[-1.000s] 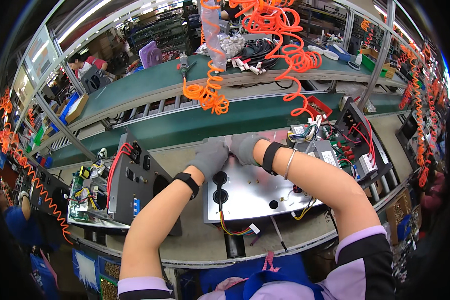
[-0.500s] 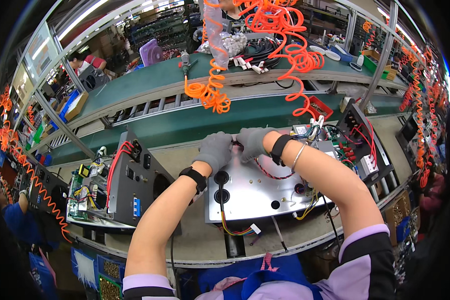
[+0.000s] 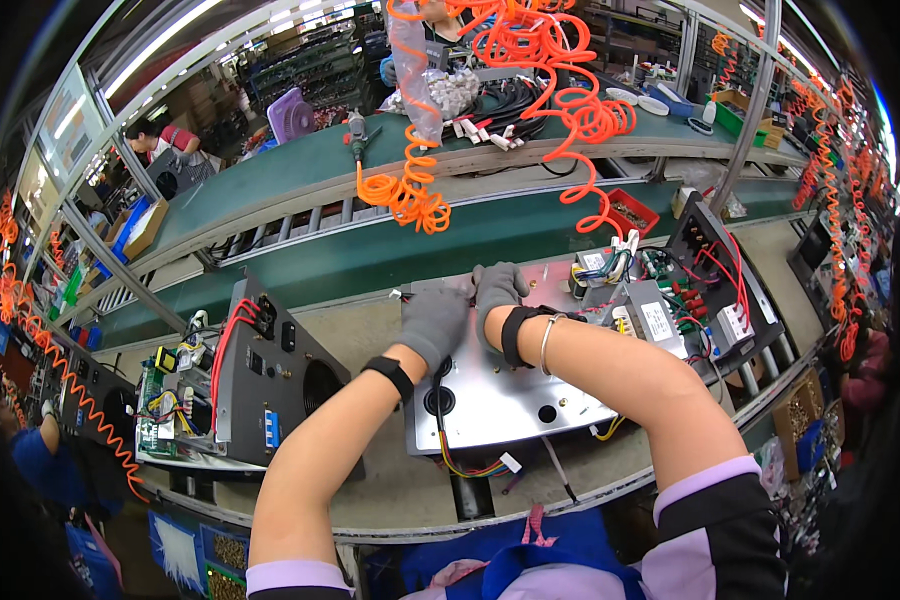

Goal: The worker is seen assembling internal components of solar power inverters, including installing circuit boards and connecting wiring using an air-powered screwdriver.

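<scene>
Holds left hand [image 3: 435,325] arched palm-down over the far left part of a silver metal panel [image 3: 500,410], with right hand [image 3: 500,288] curled just beside it, near the far edge; cannot tell for either whether pinching something or merely pressing, for want of a clear sight of the fingertips; shows a small white plug [image 3: 400,294] poking out past the left hand, perhaps steadied by the glove; probably sets both hands so close to manage something small between them; has the panel lying flat on the bench [image 3: 385,480], between an open grey case [image 3: 240,370] on the left and wired parts [image 3: 660,310] on the right, likely for a level face within reach; trails coloured wires [image 3: 460,462] from a black-ringed hole to the near edge, seemingly out of the way; puts small loose pieces in a red tray [image 3: 648,225] just beyond, presumably for quick picking; at lower left, gathers white strips [image 3: 178,550] and brass-coloured bits [image 3: 230,552] in separate blue bins [image 3: 201,540], perhaps against mixing; dangles an orange coiled hose [image 3: 378,188] off the green shelf [image 3: 260,190], apparently for stretch.
</scene>
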{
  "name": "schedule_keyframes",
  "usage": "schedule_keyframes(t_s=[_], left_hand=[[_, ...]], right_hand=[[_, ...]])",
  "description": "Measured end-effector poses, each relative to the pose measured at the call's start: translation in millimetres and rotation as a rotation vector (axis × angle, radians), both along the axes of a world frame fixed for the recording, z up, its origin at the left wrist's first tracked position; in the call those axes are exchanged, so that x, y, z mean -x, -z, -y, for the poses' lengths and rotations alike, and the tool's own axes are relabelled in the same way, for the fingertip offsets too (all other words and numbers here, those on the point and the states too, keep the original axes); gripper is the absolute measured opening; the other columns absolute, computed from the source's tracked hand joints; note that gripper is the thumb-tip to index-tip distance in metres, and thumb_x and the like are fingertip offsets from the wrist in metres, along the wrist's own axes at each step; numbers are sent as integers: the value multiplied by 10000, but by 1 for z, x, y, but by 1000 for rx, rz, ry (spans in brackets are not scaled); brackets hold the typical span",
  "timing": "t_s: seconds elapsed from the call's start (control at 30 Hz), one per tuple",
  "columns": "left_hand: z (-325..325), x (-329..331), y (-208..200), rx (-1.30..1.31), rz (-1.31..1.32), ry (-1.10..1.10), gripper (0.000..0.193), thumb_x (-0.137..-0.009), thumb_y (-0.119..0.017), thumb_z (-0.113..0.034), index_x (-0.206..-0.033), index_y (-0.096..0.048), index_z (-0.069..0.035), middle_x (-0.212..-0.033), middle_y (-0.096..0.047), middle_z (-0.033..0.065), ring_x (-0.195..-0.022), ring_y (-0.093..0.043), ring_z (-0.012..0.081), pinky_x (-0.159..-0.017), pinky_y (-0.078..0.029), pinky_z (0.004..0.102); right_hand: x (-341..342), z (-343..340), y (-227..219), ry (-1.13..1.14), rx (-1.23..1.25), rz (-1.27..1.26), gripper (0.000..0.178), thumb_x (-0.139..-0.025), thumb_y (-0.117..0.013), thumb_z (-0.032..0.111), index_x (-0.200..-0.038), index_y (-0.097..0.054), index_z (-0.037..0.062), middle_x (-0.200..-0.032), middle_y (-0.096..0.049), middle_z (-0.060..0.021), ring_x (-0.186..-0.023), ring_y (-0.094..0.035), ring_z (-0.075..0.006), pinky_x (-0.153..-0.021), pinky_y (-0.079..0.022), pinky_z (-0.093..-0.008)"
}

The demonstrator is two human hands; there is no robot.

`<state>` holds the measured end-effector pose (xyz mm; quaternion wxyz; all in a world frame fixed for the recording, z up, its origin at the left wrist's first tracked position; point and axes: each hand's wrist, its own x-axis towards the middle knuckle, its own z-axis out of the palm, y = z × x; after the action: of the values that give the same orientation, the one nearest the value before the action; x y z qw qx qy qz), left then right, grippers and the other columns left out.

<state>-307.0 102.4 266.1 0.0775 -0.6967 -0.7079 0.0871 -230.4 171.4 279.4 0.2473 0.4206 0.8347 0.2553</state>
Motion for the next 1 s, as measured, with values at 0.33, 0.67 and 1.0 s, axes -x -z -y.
schedule_keyframes(t_s=[0.33,0.67,1.0], left_hand=[[0,-11,5,59,-20,55,309,-909,-475,-180,-1176,-580,-67,-1185,-552,127,-1182,-490,280,-995,-377,419],[9,-22,-1,185,231,-40,824,-830,-547,-422,-1442,-201,8,-1466,-281,235,-1353,-306,366,-1084,-268,446],[13,-19,0,89,259,-7,794,-884,-431,-488,-1426,-220,52,-1467,-258,269,-1396,-206,376,-1132,-162,454]], right_hand=[[-18,13,-19,-38,280,-89,933,-548,-803,173,-1344,-344,9,-1113,-626,-136,-957,-655,-259,-735,-515,-363],[-24,12,-13,42,362,-360,803,-577,-818,139,-1248,-394,21,-1134,-600,-175,-1028,-613,-318,-827,-508,-348],[-67,175,-80,-408,406,-165,289,-737,-665,228,-962,-645,49,-916,-629,-84,-849,-602,-213,-661,-441,-404]])
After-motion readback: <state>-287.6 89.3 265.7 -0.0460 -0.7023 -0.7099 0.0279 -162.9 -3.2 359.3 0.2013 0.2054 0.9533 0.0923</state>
